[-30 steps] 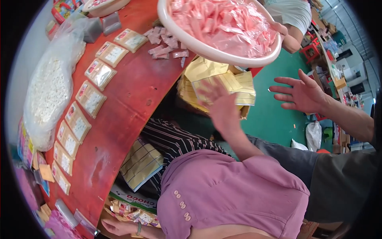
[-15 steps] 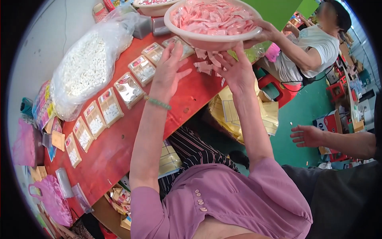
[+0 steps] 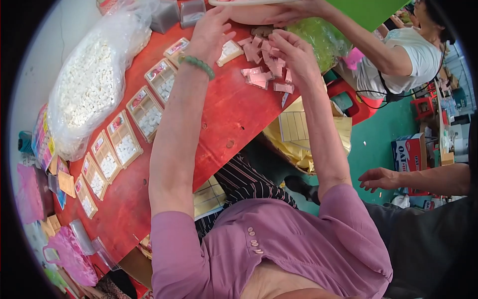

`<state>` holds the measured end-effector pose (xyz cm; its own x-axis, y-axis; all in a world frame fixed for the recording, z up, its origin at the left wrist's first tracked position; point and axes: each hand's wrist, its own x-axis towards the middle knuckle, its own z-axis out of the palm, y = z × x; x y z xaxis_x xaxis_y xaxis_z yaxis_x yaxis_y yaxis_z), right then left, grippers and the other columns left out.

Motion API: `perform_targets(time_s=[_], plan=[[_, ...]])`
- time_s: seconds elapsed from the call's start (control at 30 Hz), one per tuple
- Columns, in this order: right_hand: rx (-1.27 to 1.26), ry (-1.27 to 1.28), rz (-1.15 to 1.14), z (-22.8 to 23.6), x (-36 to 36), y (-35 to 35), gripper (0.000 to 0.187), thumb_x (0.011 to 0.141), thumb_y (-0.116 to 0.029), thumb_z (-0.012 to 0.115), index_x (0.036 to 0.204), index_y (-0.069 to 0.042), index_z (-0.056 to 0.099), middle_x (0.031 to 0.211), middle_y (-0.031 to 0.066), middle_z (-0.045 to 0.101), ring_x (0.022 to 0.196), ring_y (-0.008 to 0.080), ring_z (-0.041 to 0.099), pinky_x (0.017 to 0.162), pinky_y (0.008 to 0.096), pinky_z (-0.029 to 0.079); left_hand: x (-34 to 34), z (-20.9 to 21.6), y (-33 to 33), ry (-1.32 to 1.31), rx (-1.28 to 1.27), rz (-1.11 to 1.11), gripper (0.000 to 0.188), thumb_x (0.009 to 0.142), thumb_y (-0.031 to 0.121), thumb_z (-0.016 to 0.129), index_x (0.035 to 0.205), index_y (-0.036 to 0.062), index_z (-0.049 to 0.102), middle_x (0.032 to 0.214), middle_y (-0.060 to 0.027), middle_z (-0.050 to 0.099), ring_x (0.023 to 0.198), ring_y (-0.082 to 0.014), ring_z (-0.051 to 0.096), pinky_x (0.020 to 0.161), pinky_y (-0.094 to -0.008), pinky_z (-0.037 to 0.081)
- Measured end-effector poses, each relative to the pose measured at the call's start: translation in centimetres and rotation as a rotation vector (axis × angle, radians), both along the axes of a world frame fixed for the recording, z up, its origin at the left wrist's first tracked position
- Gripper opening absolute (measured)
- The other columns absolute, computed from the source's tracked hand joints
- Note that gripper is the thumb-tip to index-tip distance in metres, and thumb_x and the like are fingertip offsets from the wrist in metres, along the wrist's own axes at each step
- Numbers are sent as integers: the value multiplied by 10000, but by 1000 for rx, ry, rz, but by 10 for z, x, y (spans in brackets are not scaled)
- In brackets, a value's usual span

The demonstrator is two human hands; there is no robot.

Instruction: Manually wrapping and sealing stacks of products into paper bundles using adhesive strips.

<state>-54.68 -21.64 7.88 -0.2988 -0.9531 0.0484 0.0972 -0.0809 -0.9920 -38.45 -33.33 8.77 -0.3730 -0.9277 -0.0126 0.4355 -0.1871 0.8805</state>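
At the top edge, my left hand (image 3: 211, 32) is raised beside the pale pink basin (image 3: 251, 15), fingers apart and holding nothing that I can see; whether it touches the basin I cannot tell. A green bead bracelet (image 3: 201, 65) circles that wrist. My right hand (image 3: 298, 55) hovers over a loose pile of small pink packets (image 3: 259, 77) on the red table (image 3: 219, 117); its fingers are bent but apart, with nothing visible in them. Another person's hand (image 3: 294, 11) supports the basin's right side. The basin's contents are mostly cut off by the frame.
Several small compartmented trays (image 3: 124, 142) with white pieces stand in a row along the table. Behind them lies a clear bag of white pieces (image 3: 89, 79). A box with yellow lining (image 3: 294, 134) stands below the table edge. Another person's hand (image 3: 381, 178) hangs at right.
The basin has shifted up, mostly out of view, uncovering more pink packets. My hands have moved slightly up with it, and the right fingers are more bent. The view has shifted.
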Motion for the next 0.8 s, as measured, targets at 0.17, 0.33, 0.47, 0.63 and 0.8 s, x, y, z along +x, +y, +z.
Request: perform_targets(time_s=[0.17, 0.33, 0.47, 0.63, 0.8], plan=[[-23, 814, 77, -15, -8, 22, 842, 738, -417, 770, 1350, 39, 414, 1291, 189, 510, 1191, 248, 507, 1003, 351, 402, -24, -27, 8, -771, -600, 5, 393, 897, 281, 600, 1151, -19, 614, 1107, -143, 648, 1042, -230, 607, 916, -323, 451], [16, 1248, -12, -51, -7, 45, 1086, 603, -578, 794, 1444, -89, 312, 1453, 270, 290, 1341, 464, 269, 1094, 522, 237, -55, -71, 13, -977, -999, 38, 404, 918, 315, 511, 1089, -44, 586, 1082, -246, 590, 1017, -397, 574, 903, -419, 454], [10, 1334, -35, -67, 0, 49, 1082, 618, -598, 774, 1443, -77, 307, 1446, 291, 286, 1335, 467, 277, 1089, 525, 237, -72, -94, 2, -1175, -1057, 41, 430, 901, 331, 508, 1125, -35, 546, 1217, -279, 502, 1159, -451, 457, 957, -509, 393], [-17, 1310, -148, -80, -9, 37, 1024, 665, -595, 737, 1417, -39, 319, 1393, 292, 336, 1301, 442, 332, 1060, 516, 273, -89, -110, 2, -1287, -1130, 130, 331, 921, 308, 457, 1093, 73, 615, 1112, -170, 586, 1073, -369, 528, 912, -483, 424], [66, 1340, -166, -85, -14, 27, 990, 737, -574, 690, 1435, -8, 274, 1421, 301, 323, 1320, 411, 331, 1071, 480, 280, -93, -104, 16, -1246, -1143, 72, 302, 898, 256, 466, 1111, 123, 633, 1111, -100, 603, 1043, -327, 541, 924, -453, 418]])
